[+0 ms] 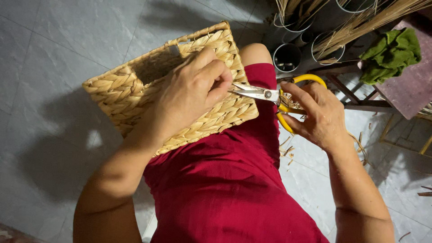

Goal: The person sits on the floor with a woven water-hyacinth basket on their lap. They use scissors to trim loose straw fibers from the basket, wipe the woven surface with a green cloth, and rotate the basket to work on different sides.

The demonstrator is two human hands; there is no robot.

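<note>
Head view: left hand (193, 92) pressed on woven straw basket (121, 92), fingers pinching a strand; right hand (317, 114) fingers clamped on yellow-handled scissors (263, 93), blades together.

Open grey floor tiles (67, 40) lay left of the woven basket (135, 90), offering unobstructed passage. To the right, grey cylindrical tubes (288, 56), dry straw bundles (360, 24) and a wooden stool (405, 90) carrying a green cloth (391, 54) crowded the approach; straw scraps (288, 150) littered the floor beside the red-clad lap (225, 180)
</note>
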